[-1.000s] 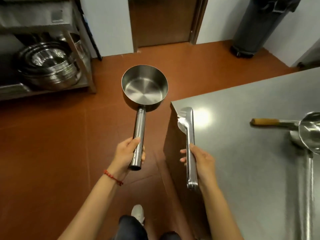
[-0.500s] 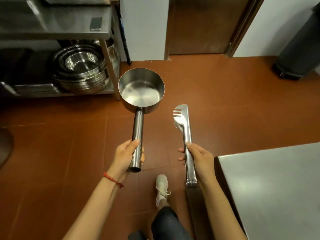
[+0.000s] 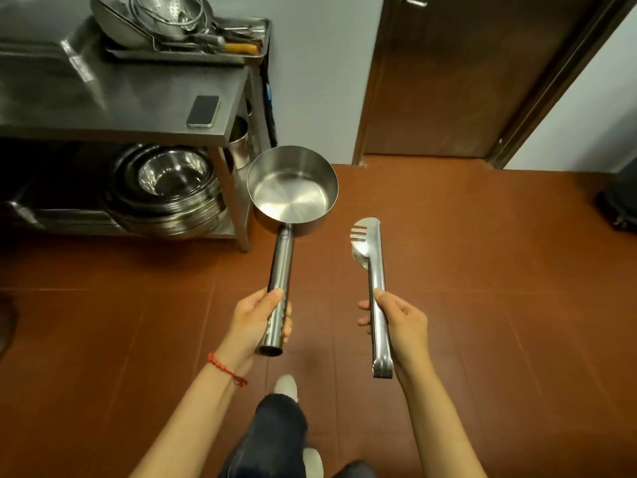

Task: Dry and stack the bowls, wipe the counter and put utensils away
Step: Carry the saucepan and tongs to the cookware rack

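Note:
My left hand (image 3: 253, 322) grips the tubular handle of a steel saucepan (image 3: 292, 188), held level over the floor with its empty bowl pointing away from me. My right hand (image 3: 401, 322) holds closed steel tongs (image 3: 374, 270) by the lower shaft, slotted head forward. A stack of nested steel bowls (image 3: 169, 191) sits on the lower shelf of a steel table (image 3: 131, 108) ahead on the left. On the tabletop's far end a tray (image 3: 193, 55) carries colanders, a bowl and several utensils.
A phone (image 3: 203, 111) lies near the table's front right corner. A steel canister (image 3: 239, 143) stands behind the table leg. A brown door (image 3: 465, 74) faces me. A dark bin (image 3: 620, 201) is at the right edge. Red tile floor (image 3: 482, 305) surrounds me.
I have turned left and walked away from the steel counter, which has left the view. The shelf table with bowls has come closer. Both hands keep the same grips.

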Available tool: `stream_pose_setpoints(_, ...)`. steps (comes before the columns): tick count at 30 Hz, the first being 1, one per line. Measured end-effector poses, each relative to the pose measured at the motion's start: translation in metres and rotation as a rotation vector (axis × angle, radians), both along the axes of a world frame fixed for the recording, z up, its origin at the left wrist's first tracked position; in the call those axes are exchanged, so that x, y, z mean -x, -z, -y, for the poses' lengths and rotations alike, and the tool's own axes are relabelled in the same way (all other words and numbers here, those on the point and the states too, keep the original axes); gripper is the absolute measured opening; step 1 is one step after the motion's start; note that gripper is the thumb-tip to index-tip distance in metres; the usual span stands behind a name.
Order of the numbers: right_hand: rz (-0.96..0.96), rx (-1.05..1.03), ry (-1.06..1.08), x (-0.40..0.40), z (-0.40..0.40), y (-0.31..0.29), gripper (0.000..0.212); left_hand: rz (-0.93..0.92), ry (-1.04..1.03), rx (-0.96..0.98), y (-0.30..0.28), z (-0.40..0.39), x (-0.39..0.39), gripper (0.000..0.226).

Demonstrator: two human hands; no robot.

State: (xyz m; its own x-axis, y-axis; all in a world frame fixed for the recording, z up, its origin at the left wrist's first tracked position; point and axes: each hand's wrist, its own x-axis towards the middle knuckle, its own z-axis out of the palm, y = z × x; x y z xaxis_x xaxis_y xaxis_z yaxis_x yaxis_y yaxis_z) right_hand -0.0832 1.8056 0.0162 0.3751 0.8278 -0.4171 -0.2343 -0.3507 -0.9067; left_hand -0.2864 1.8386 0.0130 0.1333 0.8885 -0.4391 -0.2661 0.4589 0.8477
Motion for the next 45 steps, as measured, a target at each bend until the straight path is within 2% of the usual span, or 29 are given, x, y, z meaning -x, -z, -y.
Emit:
stream_pose_setpoints(8, -0.005, -0.06, -0.022, -0.025, -0.207, 0.001, 0.024, 0.039, -0.04, -0.003, 0.004, -0.198, -0.028, 0.011)
stream_pose_setpoints(17, -0.054, -0.062, -0.041, -0.061, -0.402, -0.014, 0.02, 0.085, -0.075, -0.004, -0.011, -0.395, -0.066, 0.012)
stream_pose_setpoints(30, 0.031, -0.078, -0.319, -0.124, -0.676, -0.031, 0.019, 0.138, -0.292, -0.056, -0.021, -0.618, -0.125, 0.018)
stream_pose_setpoints(36, 0.053, -0.081, -0.431, -0.101, -0.785, -0.029, 0.022, 0.121, -0.418, -0.052, -0.022, -0.702, -0.105, 0.013)
stream_pose_setpoints(45, 0.074, -0.055, -0.576, -0.024, -0.942, -0.025, 0.031, 0.092, -0.528, -0.084, -0.032, -0.839, -0.044, 0.015)
